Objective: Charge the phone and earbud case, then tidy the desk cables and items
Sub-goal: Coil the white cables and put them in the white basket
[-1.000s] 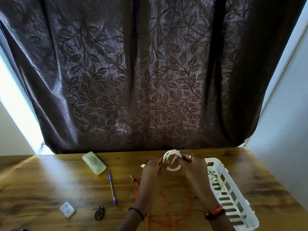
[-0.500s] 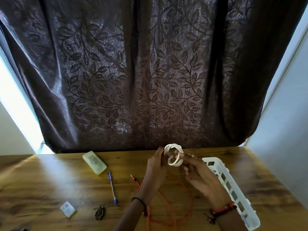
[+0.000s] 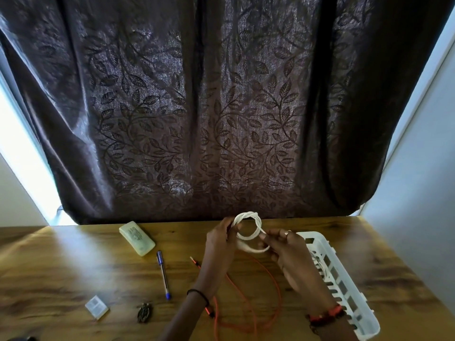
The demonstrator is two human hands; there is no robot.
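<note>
White and coiled, the cable (image 3: 247, 215) is raised over the desk (image 3: 73, 262). The left hand (image 3: 218, 244) has its grip pinching one side, the right hand (image 3: 286, 252) the other. An orange cord (image 3: 277, 286) lies beneath.

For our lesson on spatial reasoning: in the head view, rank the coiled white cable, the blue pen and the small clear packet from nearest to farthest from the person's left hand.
1. The coiled white cable: pinched by the left hand itself, over the desk's middle.
2. The blue pen: lying on the desk, to that hand's left.
3. The small clear packet: farthest, front left.
</note>
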